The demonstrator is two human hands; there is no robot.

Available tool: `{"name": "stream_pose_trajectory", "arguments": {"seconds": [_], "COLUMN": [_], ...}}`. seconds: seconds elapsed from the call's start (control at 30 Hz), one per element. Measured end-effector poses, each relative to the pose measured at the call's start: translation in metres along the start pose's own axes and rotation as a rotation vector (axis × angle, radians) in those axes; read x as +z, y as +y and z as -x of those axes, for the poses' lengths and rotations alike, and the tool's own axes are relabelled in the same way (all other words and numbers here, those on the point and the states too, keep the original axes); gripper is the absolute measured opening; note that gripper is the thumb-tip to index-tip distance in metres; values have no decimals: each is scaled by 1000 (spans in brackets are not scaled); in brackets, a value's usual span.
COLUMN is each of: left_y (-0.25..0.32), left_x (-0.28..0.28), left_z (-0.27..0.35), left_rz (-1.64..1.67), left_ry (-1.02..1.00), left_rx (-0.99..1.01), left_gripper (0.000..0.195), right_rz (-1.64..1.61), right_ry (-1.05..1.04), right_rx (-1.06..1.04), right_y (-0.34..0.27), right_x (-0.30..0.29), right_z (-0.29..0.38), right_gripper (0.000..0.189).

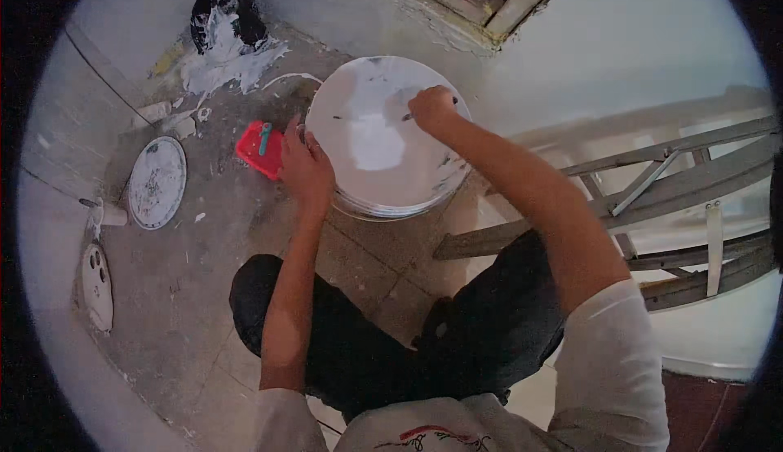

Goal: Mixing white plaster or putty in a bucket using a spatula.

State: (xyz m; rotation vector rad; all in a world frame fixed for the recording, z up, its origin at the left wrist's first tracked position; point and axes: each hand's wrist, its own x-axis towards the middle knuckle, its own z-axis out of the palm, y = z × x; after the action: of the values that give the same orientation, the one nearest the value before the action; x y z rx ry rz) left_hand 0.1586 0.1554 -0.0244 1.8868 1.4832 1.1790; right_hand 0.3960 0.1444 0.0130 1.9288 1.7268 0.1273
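A large round white lid or disc (pixel 379 189), with a glossy patch and grey smudges, lies before me on what looks like a bucket. Over its right half, my right hand (pixel 433 108) is closed around a small dark tool whose ends show on both sides of the fist. My left hand (pixel 308 161) rests against the disc's left edge, its fingers apart; whether it presses or grips the rim is hidden. Just left of that hand, a red plastic container (pixel 256 152) with a teal strip-like item (pixel 265 139) on it stands on the floor.
A black bag smeared with white paste (pixel 226 20) lies at the upper left, paste spilled around it. Two round white lids (pixel 157 183) (pixel 98 287) are at the left. A ladder (pixel 660 207) lies at the right by the wall. A wooden frame (pixel 489 23) is above.
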Motion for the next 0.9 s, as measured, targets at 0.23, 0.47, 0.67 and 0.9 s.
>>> {"name": "stream_pose_trajectory", "arguments": {"seconds": [0.23,0.47,0.67,0.9], "left_y": [4,5,5,3], "left_x": [-3,-3,-5,-1], "left_z": [0,-1,1,-1], "left_rz": [-49,-10,-18,-55], "left_ry": [13,31,-1,47], "left_rx": [26,57,31,60], "left_gripper": [36,35,36,35], "right_rz": [228,112,171,188], "right_ry": [-241,-236,-182,-179], "right_rx": [-149,-508,-535,-637], "right_y": [-19,-31,-30,-7], "right_x": [-2,-39,-45,-32], "right_z": [61,73,46,27], "right_gripper": [21,16,15,15]}}
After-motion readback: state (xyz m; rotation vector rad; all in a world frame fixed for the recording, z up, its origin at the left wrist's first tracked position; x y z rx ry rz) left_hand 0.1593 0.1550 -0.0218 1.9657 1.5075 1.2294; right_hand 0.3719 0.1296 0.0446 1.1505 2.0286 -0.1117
